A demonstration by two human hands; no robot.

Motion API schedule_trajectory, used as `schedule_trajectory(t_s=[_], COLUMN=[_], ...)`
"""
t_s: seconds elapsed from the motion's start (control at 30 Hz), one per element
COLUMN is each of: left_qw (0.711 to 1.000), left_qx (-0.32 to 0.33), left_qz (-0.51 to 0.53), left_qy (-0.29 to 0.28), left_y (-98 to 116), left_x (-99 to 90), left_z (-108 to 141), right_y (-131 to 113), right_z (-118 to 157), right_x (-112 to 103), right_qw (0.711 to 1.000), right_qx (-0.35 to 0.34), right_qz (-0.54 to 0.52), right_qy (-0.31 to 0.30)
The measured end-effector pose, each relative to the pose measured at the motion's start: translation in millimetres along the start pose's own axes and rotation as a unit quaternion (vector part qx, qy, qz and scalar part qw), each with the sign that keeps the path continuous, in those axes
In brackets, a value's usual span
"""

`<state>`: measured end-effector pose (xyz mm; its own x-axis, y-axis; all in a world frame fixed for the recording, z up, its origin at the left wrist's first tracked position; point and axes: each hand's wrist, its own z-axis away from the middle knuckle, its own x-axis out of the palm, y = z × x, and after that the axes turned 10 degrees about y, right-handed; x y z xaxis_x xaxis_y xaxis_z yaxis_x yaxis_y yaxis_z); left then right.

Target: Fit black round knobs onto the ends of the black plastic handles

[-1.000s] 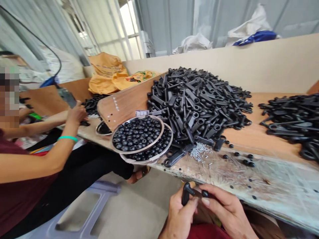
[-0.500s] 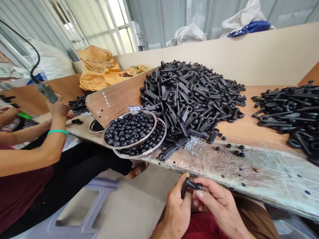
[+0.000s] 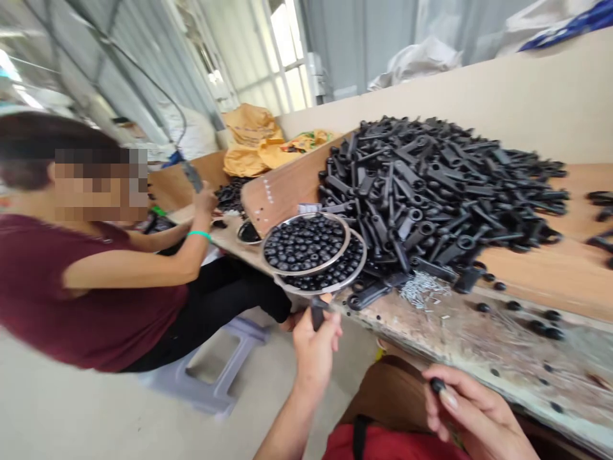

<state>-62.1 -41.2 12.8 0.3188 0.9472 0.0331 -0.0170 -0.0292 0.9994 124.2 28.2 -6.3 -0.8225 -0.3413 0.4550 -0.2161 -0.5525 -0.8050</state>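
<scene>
My left hand (image 3: pixel 313 348) is raised toward the table edge and grips a black plastic handle piece (image 3: pixel 317 314), just below two stacked metal bowls (image 3: pixel 355 271) full of black beads (image 3: pixel 306 244). My right hand (image 3: pixel 472 415) stays low near my lap and pinches a small black bead (image 3: pixel 437 385) between thumb and finger. A big heap of black plastic handles (image 3: pixel 431 191) lies on the wooden table (image 3: pixel 565 275) behind the bowls. Small metal pins (image 3: pixel 421 287) lie at the heap's front edge.
A co-worker in a maroon shirt (image 3: pixel 96 294) sits at the left on a plastic stool (image 3: pixel 211 377), holding a corded tool (image 3: pixel 193 176). Loose black beads (image 3: pixel 514 306) dot the worn table front. Yellow sacks (image 3: pixel 253 144) sit at the back. A third small bowl (image 3: pixel 249 233) lies near the co-worker.
My hands have separated: the left one lifted the handle piece up toward the bowls, the right stayed low with a bead. The view swung left, showing more of the co-worker.
</scene>
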Motion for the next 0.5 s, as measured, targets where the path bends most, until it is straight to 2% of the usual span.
schedule_trajectory(t_s=[0.07,0.1,0.17,0.3,0.37,0.5], left_qw=[0.998,0.997,0.995,0.966,0.949,0.921], left_qx=[0.031,0.046,0.083,0.166,0.213,0.308], left_qz=[0.008,-0.005,-0.054,-0.13,-0.145,-0.146], left_qy=[0.059,0.063,0.016,-0.149,-0.183,-0.19], left_y=[9,11,10,-5,-12,-18], left_x=[-11.2,-13.3,-9.4,11.0,18.2,24.0], left_z=[-9,-8,4,34,40,39], right_y=[2,3,3,-1,-3,-6], right_z=[-3,-4,-7,-15,-18,-17], right_x=[3,5,11,18,20,22], right_qw=[1.0,1.0,0.999,0.995,0.993,0.991], right_qx=[0.006,0.005,-0.006,-0.045,-0.057,-0.066], right_qz=[0.013,0.016,0.015,0.0,-0.012,-0.034], right_qy=[0.002,-0.005,-0.03,-0.086,-0.102,-0.112])
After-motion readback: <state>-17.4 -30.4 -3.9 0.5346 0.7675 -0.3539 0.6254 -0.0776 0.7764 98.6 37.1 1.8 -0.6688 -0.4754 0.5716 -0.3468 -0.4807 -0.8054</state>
